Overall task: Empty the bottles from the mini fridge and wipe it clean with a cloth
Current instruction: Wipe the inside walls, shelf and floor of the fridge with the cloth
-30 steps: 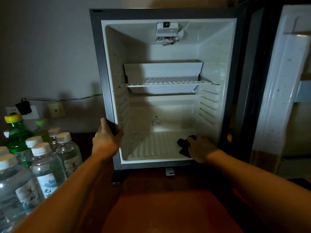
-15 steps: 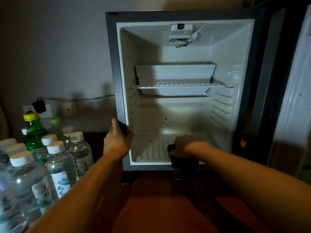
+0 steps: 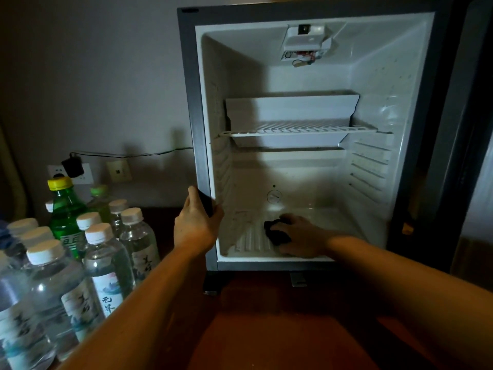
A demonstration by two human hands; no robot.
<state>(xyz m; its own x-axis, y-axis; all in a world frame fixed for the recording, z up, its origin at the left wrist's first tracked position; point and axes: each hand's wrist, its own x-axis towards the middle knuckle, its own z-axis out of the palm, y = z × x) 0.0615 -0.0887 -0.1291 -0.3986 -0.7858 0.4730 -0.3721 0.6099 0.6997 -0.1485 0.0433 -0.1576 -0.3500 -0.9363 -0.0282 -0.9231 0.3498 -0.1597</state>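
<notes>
Dim wall (image 3: 106,76), bottles (image 3: 106,263) left, seemingly water.

Fridge floor (image 3: 333,220) open right of cloth (image 3: 276,232); wire shelf (image 3: 298,129) caps headroom; bottles (image 3: 106,252) crowd the left tabletop.

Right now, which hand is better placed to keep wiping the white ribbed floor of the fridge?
The right hand: it already holds the dark cloth on the fridge floor. The left hand grips the grey front frame, probably steadying it.
</notes>
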